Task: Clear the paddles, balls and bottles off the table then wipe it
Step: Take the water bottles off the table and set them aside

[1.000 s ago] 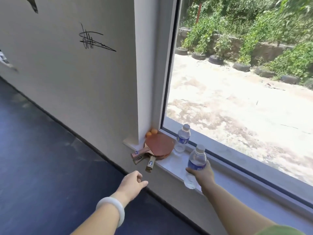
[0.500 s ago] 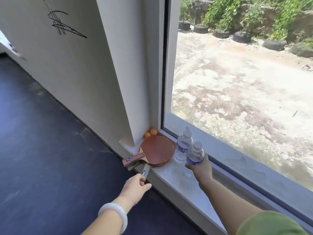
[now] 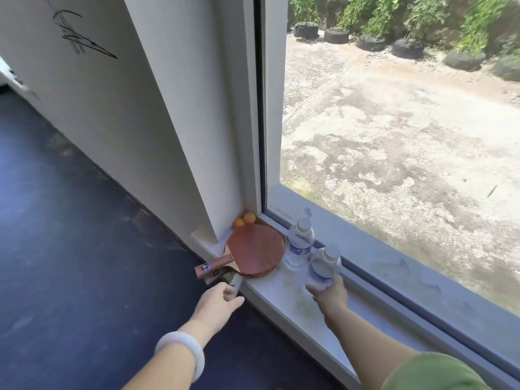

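While in right hand (image 3: 330,296), bottle (image 3: 322,267) upright, cap (image 3: 332,251) skyward.

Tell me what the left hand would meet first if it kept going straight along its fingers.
The lower paddle's pale handle, which juts off the sill directly ahead of the left hand. The fingertips look right at it; whether they touch it is unclear.

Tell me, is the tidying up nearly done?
About halfway, it seems. Done: the paddles, two orange balls and one water bottle sit on the windowsill. In hand: the right hand holds a second water bottle at the sill; the left hand is at a paddle handle. Left: wiping; no table or cloth shows.
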`<state>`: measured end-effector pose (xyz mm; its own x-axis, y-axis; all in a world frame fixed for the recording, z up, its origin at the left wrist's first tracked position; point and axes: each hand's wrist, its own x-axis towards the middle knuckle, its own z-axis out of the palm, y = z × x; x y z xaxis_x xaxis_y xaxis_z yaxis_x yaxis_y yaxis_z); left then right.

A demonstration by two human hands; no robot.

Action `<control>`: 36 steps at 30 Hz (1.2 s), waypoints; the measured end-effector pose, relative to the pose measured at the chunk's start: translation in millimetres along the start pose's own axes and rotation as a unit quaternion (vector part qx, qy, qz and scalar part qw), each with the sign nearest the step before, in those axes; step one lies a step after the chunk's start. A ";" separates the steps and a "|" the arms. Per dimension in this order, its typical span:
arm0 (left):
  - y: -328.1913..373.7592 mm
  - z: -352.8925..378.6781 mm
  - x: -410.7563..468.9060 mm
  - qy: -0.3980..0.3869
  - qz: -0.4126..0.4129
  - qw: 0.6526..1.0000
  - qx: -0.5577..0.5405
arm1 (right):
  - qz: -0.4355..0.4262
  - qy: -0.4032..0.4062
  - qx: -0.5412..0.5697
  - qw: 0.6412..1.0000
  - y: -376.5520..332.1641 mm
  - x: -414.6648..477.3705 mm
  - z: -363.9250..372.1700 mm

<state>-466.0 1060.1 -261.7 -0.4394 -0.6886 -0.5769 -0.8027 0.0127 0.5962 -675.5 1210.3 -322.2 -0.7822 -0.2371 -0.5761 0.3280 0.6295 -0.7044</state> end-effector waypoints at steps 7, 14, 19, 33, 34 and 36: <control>-7.6 0.8 -2.9 0.007 -0.005 1.000 0.006 | -0.018 0.014 -0.012 1.000 -14.6 12.8 -1.0; -4.8 1.4 -2.3 0.008 0.000 1.000 -0.001 | -0.028 0.014 0.009 0.999 -9.8 9.5 -8.1; -0.9 4.6 -5.5 0.006 0.008 1.000 -0.007 | 0.038 0.010 0.023 0.999 -9.3 -10.3 -2.8; -21.3 -94.0 -45.3 0.142 -0.005 0.989 -0.032 | -0.269 -0.309 -0.225 0.884 -138.4 -123.5 108.6; -25.8 -110.1 -50.3 0.162 -0.012 0.986 -0.031 | -0.289 -0.320 -0.244 0.869 -150.5 -133.1 122.1; -35.2 -143.6 -61.0 0.203 -0.026 0.978 -0.029 | -0.344 -0.331 -0.286 0.831 -174.8 -154.8 147.7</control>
<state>-353.1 997.5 -167.3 -0.1933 -0.9188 -0.3442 -0.7906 -0.0619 0.6092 -533.6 1027.7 -171.1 -0.1562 -0.9224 -0.3532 -0.5303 0.3800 -0.7579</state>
